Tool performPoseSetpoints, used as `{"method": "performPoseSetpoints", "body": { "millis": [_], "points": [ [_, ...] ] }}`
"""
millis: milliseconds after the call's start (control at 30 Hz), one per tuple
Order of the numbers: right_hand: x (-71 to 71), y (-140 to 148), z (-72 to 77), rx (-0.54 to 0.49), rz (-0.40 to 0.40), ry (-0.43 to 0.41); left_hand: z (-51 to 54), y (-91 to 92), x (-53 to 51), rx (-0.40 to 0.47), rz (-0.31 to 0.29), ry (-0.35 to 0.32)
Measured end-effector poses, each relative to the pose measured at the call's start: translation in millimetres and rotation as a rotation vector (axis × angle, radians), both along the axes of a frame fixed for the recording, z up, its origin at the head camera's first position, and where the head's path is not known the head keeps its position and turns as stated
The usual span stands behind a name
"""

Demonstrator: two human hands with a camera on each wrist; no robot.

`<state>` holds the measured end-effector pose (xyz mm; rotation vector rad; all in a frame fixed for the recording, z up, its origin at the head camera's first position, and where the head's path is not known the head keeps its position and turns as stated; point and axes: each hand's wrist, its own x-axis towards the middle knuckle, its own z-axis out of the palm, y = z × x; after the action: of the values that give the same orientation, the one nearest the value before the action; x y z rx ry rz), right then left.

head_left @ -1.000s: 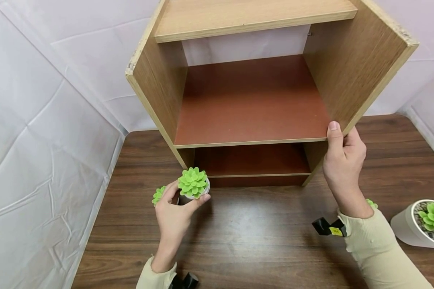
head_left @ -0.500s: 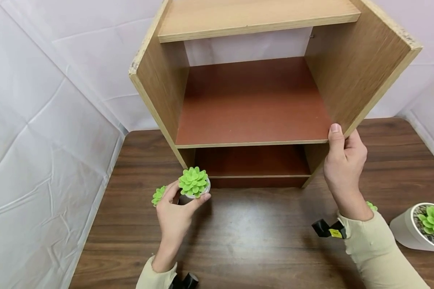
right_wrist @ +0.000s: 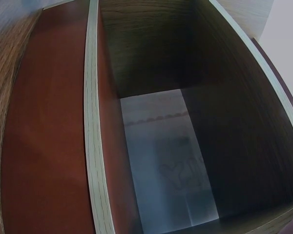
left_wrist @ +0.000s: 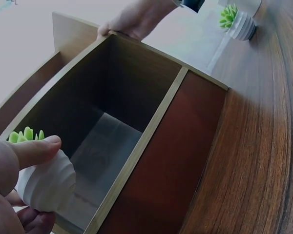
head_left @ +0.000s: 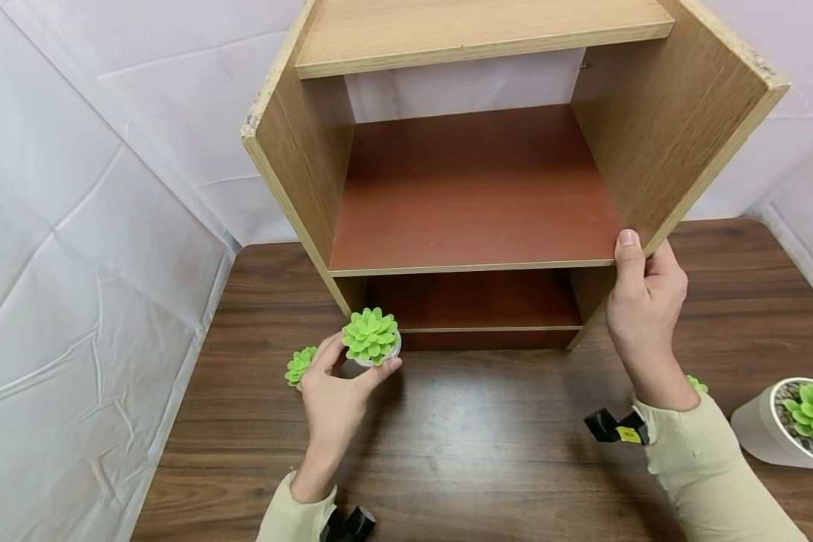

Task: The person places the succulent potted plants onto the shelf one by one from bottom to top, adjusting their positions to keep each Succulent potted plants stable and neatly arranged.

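My left hand (head_left: 335,399) pinches a small white pot with a green succulent (head_left: 370,336) in front of the shelf unit's lower left corner. In the left wrist view the thumb and fingers grip the ribbed white pot (left_wrist: 48,183). My right hand (head_left: 646,316) grips the right side panel (head_left: 677,128) of the wooden shelf unit, thumb on the front edge by the middle shelf (head_left: 474,196). The right wrist view looks into the lower compartment, with its red-brown base panel (right_wrist: 44,122) at the left.
Another succulent (head_left: 300,366) stands beside my left hand, partly hidden. A larger white pot (head_left: 762,429) with a succulent is at the far right. Behind my right wrist, green leaves (head_left: 696,383) show. White sheeting (head_left: 88,263) hangs left and behind the wooden table (head_left: 467,467).
My left hand has moved slightly right and up toward the shelf unit with the potted succulent. My right hand keeps its grip on the side panel.
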<state>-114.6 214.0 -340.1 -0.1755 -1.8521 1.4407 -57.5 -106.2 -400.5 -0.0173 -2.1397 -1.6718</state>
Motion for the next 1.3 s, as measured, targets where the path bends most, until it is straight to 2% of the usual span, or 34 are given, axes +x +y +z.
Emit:
{"method": "performPoseSetpoints", "body": {
  "millis": [33,267,300,633,1000,1300],
  "points": [
    [-0.1,0,0.2,-0.002,0.001,0.001,1.8,1.1,0.1,0.003,0.002,-0.006],
    [-0.5,0,0.7,-0.008,0.003,0.000,34.1,13.3,9.3,-0.016,0.023,-0.075],
    [-0.5,0,0.6,-0.009,0.005,0.001,35.3,14.1,9.4,-0.012,0.023,-0.079],
    [0.9,1,-0.6,-0.020,0.013,0.006,33.2,16.0,9.3,0.030,0.014,-0.062],
    [0.8,0,-0.1,-0.028,0.016,0.017,33.0,22.6,7.5,0.092,0.001,-0.095],
    [-0.1,0,-0.8,-0.037,0.018,0.027,31.5,26.7,4.9,0.077,-0.002,-0.063]
  ]
}}
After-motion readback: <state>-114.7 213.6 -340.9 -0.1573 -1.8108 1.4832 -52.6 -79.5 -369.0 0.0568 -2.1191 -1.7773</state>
